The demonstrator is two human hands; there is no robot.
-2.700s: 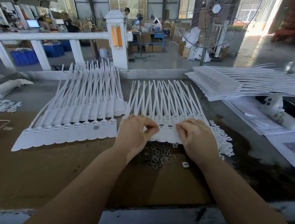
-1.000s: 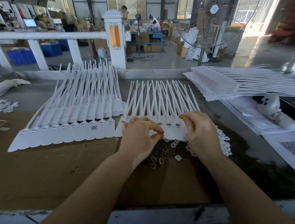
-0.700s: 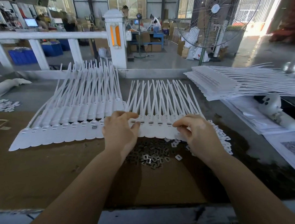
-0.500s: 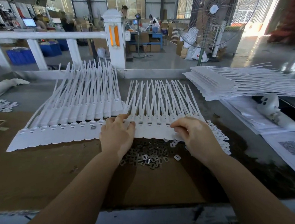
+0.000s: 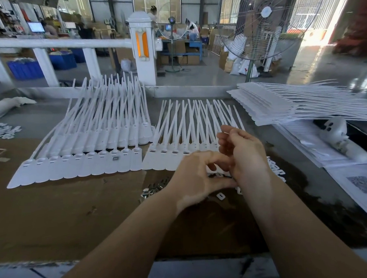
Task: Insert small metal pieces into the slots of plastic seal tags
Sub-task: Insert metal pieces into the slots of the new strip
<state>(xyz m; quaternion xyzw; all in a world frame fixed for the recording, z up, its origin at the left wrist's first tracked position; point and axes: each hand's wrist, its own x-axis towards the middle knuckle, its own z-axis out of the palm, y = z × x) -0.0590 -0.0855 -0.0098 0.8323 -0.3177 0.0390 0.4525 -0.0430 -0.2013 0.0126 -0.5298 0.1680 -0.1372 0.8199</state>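
A row of white plastic seal tags (image 5: pixel 173 158) lies side by side on the brown cardboard (image 5: pixel 76 217), straps pointing away from me. In front of it lies a pile of small metal pieces (image 5: pixel 155 187), partly hidden by my left hand (image 5: pixel 197 176). That hand hovers over the pile with its fingers curled down, and what is under them is hidden. My right hand (image 5: pixel 244 155) is lifted just above the right end of the row, its fingers loosely curled and blurred. A second batch of tags (image 5: pixel 85 164) lies to the left, one showing a metal piece (image 5: pixel 115 158).
A tall stack of tag sheets (image 5: pixel 282 105) fills the back right. A white bottle-like object (image 5: pixel 338 136) lies on printed papers (image 5: pixel 359 181). Small white plastic caps (image 5: pixel 276 170) sit right of my hands, with more at far left (image 5: pixel 1 131). A white railing (image 5: pixel 54 42) borders the bench.
My left hand has left the left end of the tag row and come right, over the metal pile. My right hand has lifted off the tags and risen.
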